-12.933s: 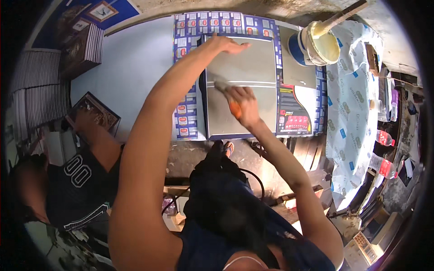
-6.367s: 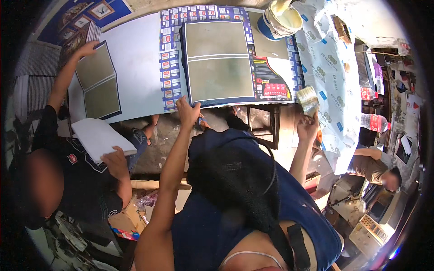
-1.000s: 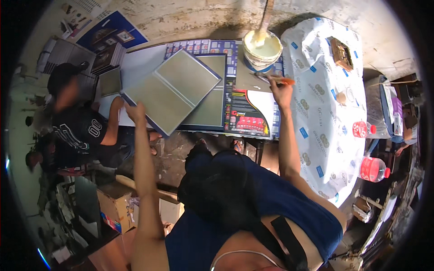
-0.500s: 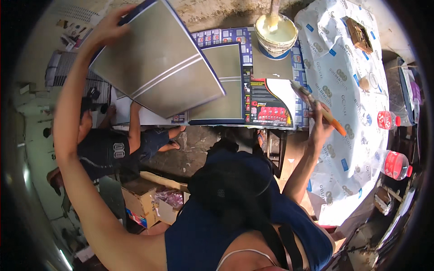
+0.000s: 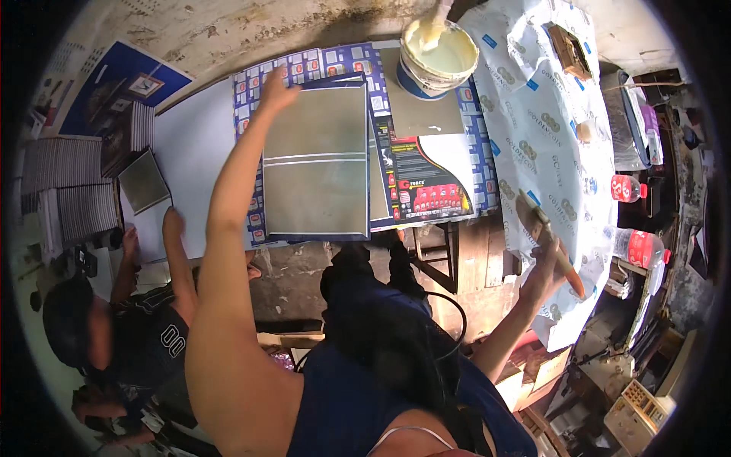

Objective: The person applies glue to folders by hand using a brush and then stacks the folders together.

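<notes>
A flat grey-brown board (image 5: 316, 183) with blue edges and two white stripes lies on the table over another similar board (image 5: 378, 183). My left hand (image 5: 277, 94) is at its far left corner, fingers apart and thumb at the board's edge. In my right hand (image 5: 541, 272) is a flat paintbrush (image 5: 542, 219) with an orange-tipped handle, its bristles pointing away from me above the white printed sheet (image 5: 525, 145). A bucket (image 5: 432, 85) of pale paste stands at the back of the table, with another brush (image 5: 435, 30) in it.
A printed black, red and white sheet (image 5: 434, 183) lies right of the boards. Far left are stacks of boards (image 5: 61, 171); a co-worker (image 5: 152, 320) reaches to a small board (image 5: 145, 183). Plastic bottles (image 5: 641, 247) and a wooden block (image 5: 569, 52) are at the right.
The raised, tilted board has come down flat onto the other board, and my left hand has moved to its far left corner. My right hand still holds the brush.
</notes>
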A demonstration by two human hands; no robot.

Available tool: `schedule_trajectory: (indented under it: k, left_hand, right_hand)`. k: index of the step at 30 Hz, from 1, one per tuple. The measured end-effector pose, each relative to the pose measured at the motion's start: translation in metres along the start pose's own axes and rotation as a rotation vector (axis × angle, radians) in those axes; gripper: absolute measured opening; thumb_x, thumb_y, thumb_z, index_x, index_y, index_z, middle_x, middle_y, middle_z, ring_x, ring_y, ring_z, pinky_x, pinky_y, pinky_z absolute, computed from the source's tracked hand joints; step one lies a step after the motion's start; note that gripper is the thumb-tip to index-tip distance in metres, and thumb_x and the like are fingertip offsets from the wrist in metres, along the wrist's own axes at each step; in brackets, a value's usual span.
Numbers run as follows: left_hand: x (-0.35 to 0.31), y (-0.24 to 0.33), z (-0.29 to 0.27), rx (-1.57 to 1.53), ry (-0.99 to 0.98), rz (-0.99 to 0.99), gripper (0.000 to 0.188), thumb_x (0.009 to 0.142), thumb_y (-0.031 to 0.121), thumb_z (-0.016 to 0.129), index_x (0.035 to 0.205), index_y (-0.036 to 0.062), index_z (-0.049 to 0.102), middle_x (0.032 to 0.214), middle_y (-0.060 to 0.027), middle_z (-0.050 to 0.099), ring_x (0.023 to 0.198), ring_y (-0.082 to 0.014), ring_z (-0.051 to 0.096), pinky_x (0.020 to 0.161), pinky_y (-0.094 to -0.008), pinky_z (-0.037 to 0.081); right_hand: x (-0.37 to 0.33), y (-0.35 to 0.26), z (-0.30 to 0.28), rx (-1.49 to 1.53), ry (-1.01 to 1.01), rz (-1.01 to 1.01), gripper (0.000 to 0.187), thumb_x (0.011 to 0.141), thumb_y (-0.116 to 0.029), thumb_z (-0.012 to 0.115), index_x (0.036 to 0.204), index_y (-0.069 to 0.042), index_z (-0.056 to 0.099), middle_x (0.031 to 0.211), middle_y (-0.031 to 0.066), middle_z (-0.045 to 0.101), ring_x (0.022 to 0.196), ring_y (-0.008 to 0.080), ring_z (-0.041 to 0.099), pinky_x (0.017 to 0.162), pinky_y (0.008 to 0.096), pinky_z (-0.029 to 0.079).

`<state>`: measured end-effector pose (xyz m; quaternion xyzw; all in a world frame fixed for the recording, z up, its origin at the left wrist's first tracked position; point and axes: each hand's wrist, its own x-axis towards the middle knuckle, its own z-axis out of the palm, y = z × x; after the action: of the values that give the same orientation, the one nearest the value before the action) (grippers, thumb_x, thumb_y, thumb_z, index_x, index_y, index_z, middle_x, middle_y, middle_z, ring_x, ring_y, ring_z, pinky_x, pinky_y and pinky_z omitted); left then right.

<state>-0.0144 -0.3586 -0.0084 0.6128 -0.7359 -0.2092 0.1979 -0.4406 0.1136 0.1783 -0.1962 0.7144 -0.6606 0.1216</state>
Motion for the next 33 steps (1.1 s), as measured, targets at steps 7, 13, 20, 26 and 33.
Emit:
schedule_trajectory:
  k: [7,13,20,26,33]
  left_hand:
    - [-0.220,-0.141,-0.011,-0.242,-0.483,-0.780,0.051,0.070,0.039,0.071,0.103,0.0010,0.066,0.080,-0.0171,0.062,0.072,-0.0282,0.061,0.060,-0.0399,0.046]
    - [-0.294,-0.105,-0.008,-0.255,-0.207,-0.662,0.041,0.075,0.037,0.066,0.088,-0.0014,0.070,0.078,-0.0160,0.070,0.071,-0.0258,0.067,0.065,-0.0394,0.050]
    - [-0.323,-0.054,0.016,-0.082,-0.109,-0.636,0.042,0.070,0.030,0.068,0.098,-0.0019,0.071,0.088,-0.0230,0.071,0.082,-0.0374,0.068,0.075,-0.0442,0.051]
    - [-0.340,-0.045,0.049,-0.046,0.052,-0.686,0.050,0.069,0.030,0.071,0.107,-0.0026,0.068,0.107,-0.0295,0.065,0.105,-0.0409,0.060,0.090,-0.0454,0.047]
    - [-0.345,-0.043,0.053,-0.112,0.131,-0.701,0.051,0.069,0.027,0.074,0.109,-0.0048,0.066,0.111,-0.0273,0.062,0.107,-0.0404,0.057,0.093,-0.0455,0.046]
  right_hand:
    - [0.016,-0.031,0.009,0.028,0.225,-0.084,0.029,0.097,-0.026,0.061,0.104,0.002,0.061,0.090,0.0075,0.062,0.075,0.0120,0.056,0.066,0.0252,0.044]
    - [0.105,-0.065,0.125,0.117,-0.235,-0.348,0.021,0.096,-0.019,0.061,0.102,0.001,0.065,0.087,0.0065,0.067,0.072,0.0112,0.058,0.065,0.0250,0.047]
    - [0.209,-0.035,0.347,-0.663,-0.718,-0.660,0.054,0.086,-0.053,0.064,0.082,0.001,0.071,0.074,0.0176,0.070,0.068,0.0334,0.069,0.065,0.0419,0.052]
    - [0.236,0.013,0.428,-1.037,-1.188,-0.574,0.044,0.084,-0.039,0.061,0.075,0.004,0.069,0.072,0.0192,0.070,0.053,0.0278,0.067,0.052,0.0380,0.056]
    - [0.264,-0.014,0.457,-1.090,-1.310,-0.332,0.036,0.084,-0.030,0.057,0.065,0.001,0.057,0.054,0.0095,0.056,0.040,0.0204,0.054,0.038,0.0356,0.045]
